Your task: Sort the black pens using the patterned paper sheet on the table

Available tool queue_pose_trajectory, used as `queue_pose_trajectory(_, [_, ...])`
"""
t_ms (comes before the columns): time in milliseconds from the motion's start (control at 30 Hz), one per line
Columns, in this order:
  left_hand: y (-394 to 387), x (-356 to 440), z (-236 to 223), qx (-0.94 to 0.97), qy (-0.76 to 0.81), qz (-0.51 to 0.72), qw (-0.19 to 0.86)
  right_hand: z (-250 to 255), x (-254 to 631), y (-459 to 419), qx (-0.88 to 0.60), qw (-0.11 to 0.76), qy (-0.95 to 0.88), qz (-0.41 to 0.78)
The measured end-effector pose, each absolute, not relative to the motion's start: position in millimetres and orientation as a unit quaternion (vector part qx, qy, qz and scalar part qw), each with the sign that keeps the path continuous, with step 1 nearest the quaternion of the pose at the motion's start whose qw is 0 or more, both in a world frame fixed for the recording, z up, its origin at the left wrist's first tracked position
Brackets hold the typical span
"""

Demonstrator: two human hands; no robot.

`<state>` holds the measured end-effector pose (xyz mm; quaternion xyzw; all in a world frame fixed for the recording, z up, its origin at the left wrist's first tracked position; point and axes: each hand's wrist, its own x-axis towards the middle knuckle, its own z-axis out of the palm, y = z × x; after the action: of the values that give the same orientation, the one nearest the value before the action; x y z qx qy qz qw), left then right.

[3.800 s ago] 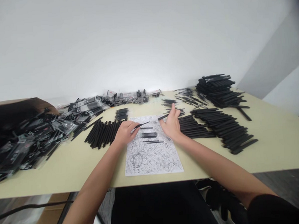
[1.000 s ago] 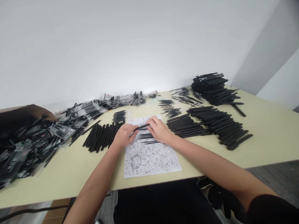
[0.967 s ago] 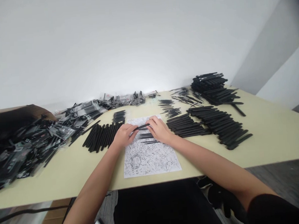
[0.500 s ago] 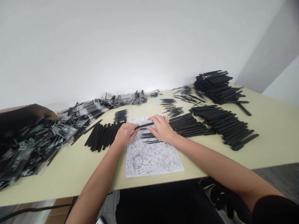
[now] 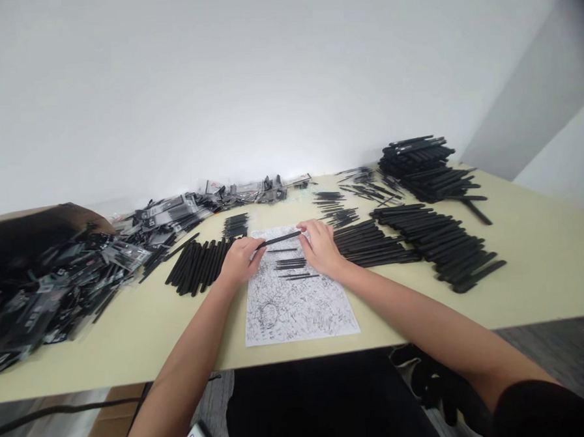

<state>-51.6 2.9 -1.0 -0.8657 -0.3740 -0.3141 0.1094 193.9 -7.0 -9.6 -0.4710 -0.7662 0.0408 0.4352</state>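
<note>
A slim black pen is held between my two hands above a scribbled sheet of paper. My left hand pinches its left end, and the fingers of my right hand close on its right end. Below the pen, several thin black refills lie crosswise on the paper. A row of black pen barrels lies left of my left hand. Right of my right hand lies another row of black pens. Whether the held pen is one piece or two is too small to tell.
Plastic-wrapped packets heap up at the left by an open cardboard box. More wrappers line the wall. Black pens lie in a fanned row at the right, with a tall stack behind. Small thin parts lie behind the paper.
The pen has risen slightly and tilted, its right end now higher. My right hand has shifted a little up and right, uncovering the thin refills on the paper.
</note>
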Motion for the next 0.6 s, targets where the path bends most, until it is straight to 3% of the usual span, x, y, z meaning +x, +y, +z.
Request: queue_pose_trajectory(600, [1.7,-52.0,1.5,-0.866,-0.368,-0.321,0.110,-11.3,194.6,-4.2,-0.473,0.416,-0.775,0.055])
